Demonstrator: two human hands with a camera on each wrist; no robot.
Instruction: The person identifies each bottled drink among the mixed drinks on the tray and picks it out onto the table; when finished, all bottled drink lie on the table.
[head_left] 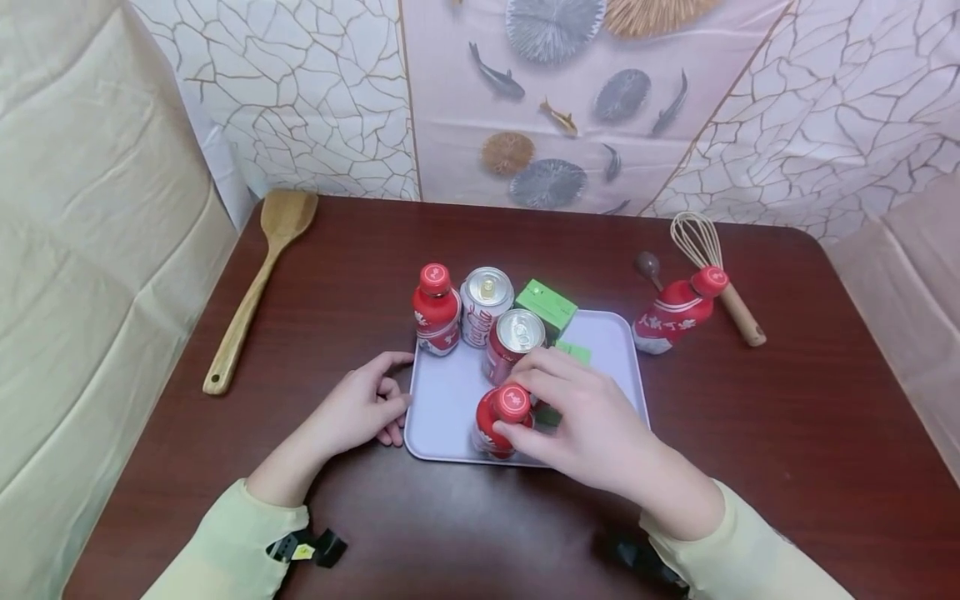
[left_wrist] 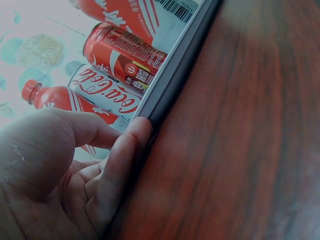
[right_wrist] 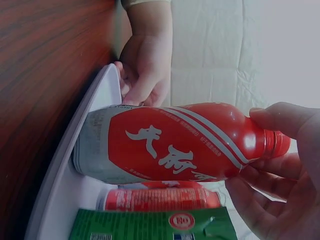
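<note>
My right hand (head_left: 592, 417) grips a red plastic cola bottle (right_wrist: 175, 145) round its neck, just below the red cap. The bottle stands upright at the front of a pale lavender tray (head_left: 450, 417). My left hand (head_left: 360, 408) holds the tray's left rim between thumb and bent fingers. Behind the held bottle on the tray are a red soda can (head_left: 498, 354), a silver Coca-Cola can (left_wrist: 107, 90) and another red bottle (head_left: 437, 312) in the far left corner. Green cartons (head_left: 547, 307) stand beside the cans, partly hidden by my right hand.
Just right of the tray a third red bottle (head_left: 675, 312) stands on the dark wooden table (head_left: 750, 458). Behind it lie a whisk (head_left: 738, 308) with a wooden handle and a small dark spoon (head_left: 648, 267). A wooden spatula (head_left: 258, 287) lies at the left.
</note>
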